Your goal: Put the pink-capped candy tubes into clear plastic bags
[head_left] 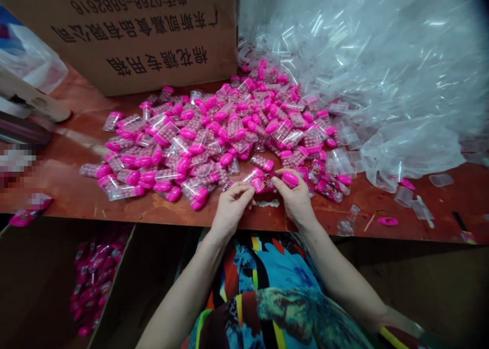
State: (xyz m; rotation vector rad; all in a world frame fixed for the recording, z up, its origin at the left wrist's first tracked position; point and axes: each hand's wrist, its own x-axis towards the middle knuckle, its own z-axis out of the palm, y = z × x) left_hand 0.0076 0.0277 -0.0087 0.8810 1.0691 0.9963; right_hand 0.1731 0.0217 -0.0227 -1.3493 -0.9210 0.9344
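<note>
At the table's front edge, my left hand [235,201] pinches one end of a small pink printed wrapper [262,183]. My right hand [296,196] has its thumb and fingers closed at the wrapper's other end. A glossy pink cap [290,179] shows between the fingers of my right hand; what lies below it is hidden. Just beyond both hands spreads a big pile of clear candy bottles [229,125] with pink caps and pale pink balls inside. Several more pink printed wrappers [330,188] lie right of my right hand.
A large cardboard box [153,33] stands behind the pile. Clear plastic bags [362,58] with empty bottles fill the back right. Below the table at left, an open carton [126,267] holds pink wrapped packs [93,277]. A loose pink cap [387,220] lies at front right.
</note>
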